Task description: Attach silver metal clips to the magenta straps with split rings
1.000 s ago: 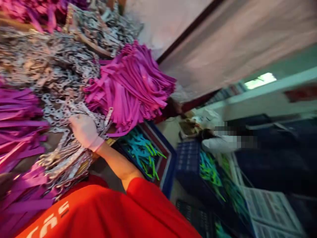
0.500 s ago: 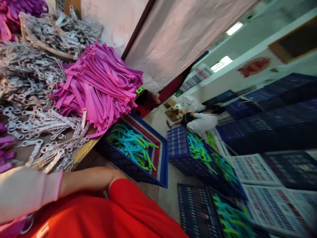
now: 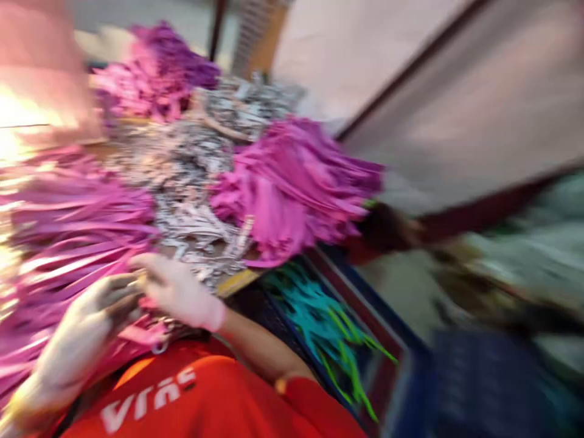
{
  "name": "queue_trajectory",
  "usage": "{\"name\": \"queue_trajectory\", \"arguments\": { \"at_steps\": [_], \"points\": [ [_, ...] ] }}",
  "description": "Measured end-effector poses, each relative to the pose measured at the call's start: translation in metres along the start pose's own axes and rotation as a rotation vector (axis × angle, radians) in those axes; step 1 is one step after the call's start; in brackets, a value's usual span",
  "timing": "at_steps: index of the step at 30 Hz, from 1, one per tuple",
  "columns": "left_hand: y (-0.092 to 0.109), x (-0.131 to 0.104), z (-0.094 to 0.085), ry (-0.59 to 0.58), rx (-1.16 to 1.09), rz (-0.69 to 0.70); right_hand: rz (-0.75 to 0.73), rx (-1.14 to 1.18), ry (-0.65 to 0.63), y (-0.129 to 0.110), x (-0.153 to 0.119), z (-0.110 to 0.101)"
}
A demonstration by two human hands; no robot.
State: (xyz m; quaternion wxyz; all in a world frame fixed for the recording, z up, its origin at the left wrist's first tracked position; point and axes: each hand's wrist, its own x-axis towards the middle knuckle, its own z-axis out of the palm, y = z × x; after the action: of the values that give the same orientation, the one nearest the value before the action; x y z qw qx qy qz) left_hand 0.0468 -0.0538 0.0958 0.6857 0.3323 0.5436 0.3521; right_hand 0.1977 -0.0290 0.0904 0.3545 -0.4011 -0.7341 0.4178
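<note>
Left hand [image 3: 86,331], gloved in white: fingers were bent, tips close against those of the right hand [image 3: 182,295], likewise gloved and pinched together; blur hid whether either gripped anything. Pink straps [image 3: 86,222]: lay heaped beside the hands. Metal ring [image 3: 159,348]: hung just below the right hand, near the red shirt [image 3: 214,395]. Silver links [image 3: 196,225]: were spread on the bench [image 3: 237,282], between the pink straps and a magenta bundle [image 3: 296,182]. Blue crate [image 3: 413,365]: stood beside the bench, holding teal and green strips [image 3: 314,316].

Red short-sleeved shirt [image 3: 237,401], white lettering [image 3: 148,398], pale gloves [image 3: 187,297]
</note>
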Motion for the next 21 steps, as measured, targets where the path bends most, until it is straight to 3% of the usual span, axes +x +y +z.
{"name": "queue_trajectory", "arguments": {
  "at_steps": [3, 7, 11, 15, 17, 21],
  "points": [
    [-0.009, -0.016, -0.021, -0.024, 0.005, 0.085, 0.108, 0.036, 0.109, 0.009, -0.009, -0.003],
    [-0.017, -0.012, -0.025, -0.041, 0.038, 0.080, 0.164, 0.032, 0.097, 0.012, -0.013, 0.010],
    [-0.021, -0.014, -0.024, -0.048, -0.065, 0.007, 0.129, -0.038, 0.083, 0.011, -0.017, 0.019],
    [-0.024, -0.015, -0.028, -0.035, -0.146, -0.022, 0.043, -0.155, 0.071, 0.016, -0.015, 0.012],
    [-0.027, -0.014, -0.031, -0.055, -0.176, -0.050, -0.042, -0.246, 0.014, 0.018, -0.014, 0.007],
    [-0.034, -0.010, -0.034, -0.123, -0.219, -0.137, -0.237, -0.397, -0.224, 0.014, -0.012, 0.002]
  ]
}}
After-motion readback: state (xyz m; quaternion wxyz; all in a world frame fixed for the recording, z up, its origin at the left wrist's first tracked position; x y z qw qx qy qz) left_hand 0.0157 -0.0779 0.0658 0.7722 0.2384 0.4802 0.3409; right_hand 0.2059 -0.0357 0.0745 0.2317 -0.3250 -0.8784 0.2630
